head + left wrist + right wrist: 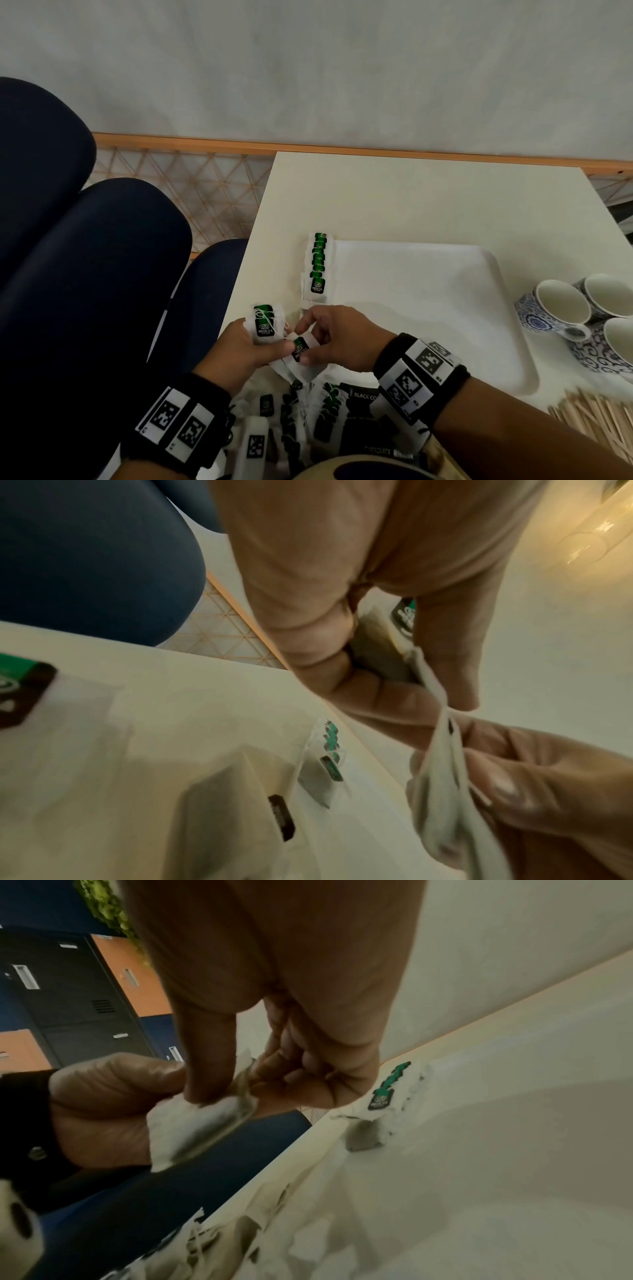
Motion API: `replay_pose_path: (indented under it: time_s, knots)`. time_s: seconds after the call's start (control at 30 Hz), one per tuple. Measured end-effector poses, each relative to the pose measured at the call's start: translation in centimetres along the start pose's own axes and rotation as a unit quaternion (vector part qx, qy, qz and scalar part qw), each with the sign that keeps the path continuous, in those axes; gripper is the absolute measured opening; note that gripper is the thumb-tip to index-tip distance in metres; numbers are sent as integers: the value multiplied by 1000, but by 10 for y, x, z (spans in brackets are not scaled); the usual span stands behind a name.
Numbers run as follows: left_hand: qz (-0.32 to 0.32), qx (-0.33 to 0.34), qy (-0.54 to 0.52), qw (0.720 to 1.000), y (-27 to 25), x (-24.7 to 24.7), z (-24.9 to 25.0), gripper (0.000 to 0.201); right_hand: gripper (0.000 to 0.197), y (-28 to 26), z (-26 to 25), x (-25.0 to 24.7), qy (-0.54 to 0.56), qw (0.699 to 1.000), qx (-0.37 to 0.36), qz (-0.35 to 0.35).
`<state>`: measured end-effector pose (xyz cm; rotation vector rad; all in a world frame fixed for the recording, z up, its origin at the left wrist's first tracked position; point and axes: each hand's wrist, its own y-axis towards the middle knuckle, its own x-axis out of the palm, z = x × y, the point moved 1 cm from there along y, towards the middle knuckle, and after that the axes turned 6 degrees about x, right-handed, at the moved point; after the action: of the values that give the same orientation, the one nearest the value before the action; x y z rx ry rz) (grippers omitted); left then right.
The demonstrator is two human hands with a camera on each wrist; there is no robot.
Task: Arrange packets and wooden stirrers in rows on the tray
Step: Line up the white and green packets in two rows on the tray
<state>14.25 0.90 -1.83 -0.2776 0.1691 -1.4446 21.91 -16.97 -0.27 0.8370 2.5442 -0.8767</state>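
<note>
Risk: left hand [246, 346] grips tea packet stack [266, 327], right hand [337, 337] pinches one packet [300, 349] off it at tray's [445, 308] 8 o'clock; tangled strings could drag extras, skewing the row [318, 265].

Pale grey wall [342, 68] at the far side, cream table [428, 198] with wooden edging, dark blue chairs [85, 257] left, patterned floor [205, 192], black and orange lockers [68, 1001] beyond.
</note>
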Motion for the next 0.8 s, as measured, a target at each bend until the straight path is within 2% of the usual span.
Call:
replay_pose_path:
  time_s: [0.07,0.2,0.33,0.47,0.67,0.73,0.8]
  knots:
    - [32,-3,-5,999,2,-1,-3,28,33,1,3,-1,-10,1000,7,-4]
    - [98,-15,-4,995,8,-7,-9,21,25,6,14,-8,-16,999,38,14]
    - [141,-19,11,990,11,-18,-12,20,19,20,33,-15,-8,992,96,87]
    - [152,-24,26,988,13,-21,-14,19,20,35,46,-13,28,981,138,132]
    - [138,-33,26,990,12,-18,-12,28,13,45,44,-5,5,980,129,150]
    - [137,-31,25,990,11,-17,-12,38,15,45,44,-7,9,981,128,147]
    - [135,-29,27,990,12,-18,-12,36,21,42,43,-11,-2,986,125,110]
